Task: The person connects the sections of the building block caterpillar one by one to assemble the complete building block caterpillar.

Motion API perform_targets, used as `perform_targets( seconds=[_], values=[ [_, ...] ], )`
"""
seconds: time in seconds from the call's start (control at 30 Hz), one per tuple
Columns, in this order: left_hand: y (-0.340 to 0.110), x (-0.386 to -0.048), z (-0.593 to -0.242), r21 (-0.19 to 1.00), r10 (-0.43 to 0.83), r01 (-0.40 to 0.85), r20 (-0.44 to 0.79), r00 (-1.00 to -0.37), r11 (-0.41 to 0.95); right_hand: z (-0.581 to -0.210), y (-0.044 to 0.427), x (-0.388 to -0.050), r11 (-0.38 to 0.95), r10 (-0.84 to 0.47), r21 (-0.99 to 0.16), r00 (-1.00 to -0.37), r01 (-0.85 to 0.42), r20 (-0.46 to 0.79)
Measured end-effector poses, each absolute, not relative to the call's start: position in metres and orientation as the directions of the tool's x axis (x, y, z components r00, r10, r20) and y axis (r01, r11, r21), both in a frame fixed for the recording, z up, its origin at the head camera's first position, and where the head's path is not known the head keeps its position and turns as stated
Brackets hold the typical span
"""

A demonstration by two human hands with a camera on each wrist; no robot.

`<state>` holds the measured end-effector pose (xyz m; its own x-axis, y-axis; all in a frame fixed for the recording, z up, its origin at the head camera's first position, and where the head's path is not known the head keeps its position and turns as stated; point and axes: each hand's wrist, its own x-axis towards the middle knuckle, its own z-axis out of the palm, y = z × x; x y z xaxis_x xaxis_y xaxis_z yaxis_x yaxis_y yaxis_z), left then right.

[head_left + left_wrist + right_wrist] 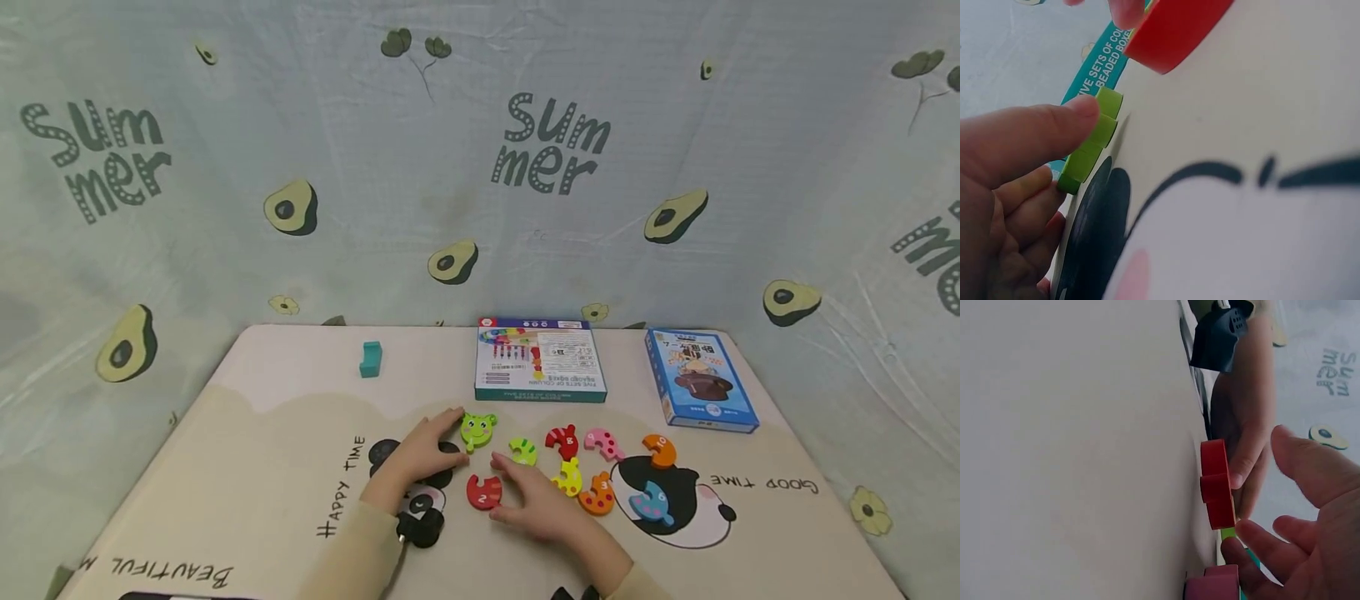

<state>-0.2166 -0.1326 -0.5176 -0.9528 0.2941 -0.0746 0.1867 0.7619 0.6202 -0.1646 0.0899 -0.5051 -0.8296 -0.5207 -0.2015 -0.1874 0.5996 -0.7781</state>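
Observation:
In the head view my left hand (426, 454) holds a green smiling-face block (477, 431), its thumb and fingers on either side. The left wrist view shows the thumb against the green block's (1092, 140) edge. My right hand (542, 500) is spread beside a red curved block (483, 492) marked 2. In the right wrist view, thumb and fingers stand apart around the near side of that red block (1216, 484), with no clear grip on it. A small light-green striped block (523, 452) lies just beyond the right hand's fingers.
Right of the hands lie a red block (562, 442), a pink one (603, 443), a yellow one (568, 477), orange ones (597, 494) (659, 451) and a blue one (651, 503). Behind stand a flat game box (540, 362), a blue box (701, 379) and a teal block (371, 359).

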Motion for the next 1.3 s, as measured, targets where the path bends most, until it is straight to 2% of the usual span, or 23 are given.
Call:
perform_targets(
  seconds=[0.37, 0.47, 0.73, 0.97, 1.3],
  values=[
    [-0.13, -0.217, -0.515, 0.625, 0.282, 0.173, -0.08, -0.956, 0.761, -0.509, 0.086, -0.165, 0.707, -0.542, -0.599, -0.832, -0.376, -0.118],
    [-0.132, -0.217, -0.515, 0.633, 0.283, 0.171, -0.079, -0.956, 0.755, -0.51, 0.084, -0.167, 0.695, -0.533, -0.62, -0.839, -0.365, -0.104],
    [-0.138, -0.216, -0.516, 0.67, 0.265, 0.152, -0.07, -0.962, 0.726, -0.501, 0.066, -0.179, 0.65, -0.446, -0.722, -0.888, -0.235, -0.112],
    [-0.139, -0.216, -0.518, 0.685, 0.276, 0.163, -0.058, -0.959, 0.71, -0.504, 0.057, -0.187, 0.658, -0.387, -0.724, -0.917, -0.206, -0.092],
    [-0.137, -0.215, -0.518, 0.657, 0.278, 0.165, -0.07, -0.958, 0.735, -0.507, 0.054, -0.188, 0.683, -0.406, -0.689, -0.91, -0.242, -0.083]
  ],
)
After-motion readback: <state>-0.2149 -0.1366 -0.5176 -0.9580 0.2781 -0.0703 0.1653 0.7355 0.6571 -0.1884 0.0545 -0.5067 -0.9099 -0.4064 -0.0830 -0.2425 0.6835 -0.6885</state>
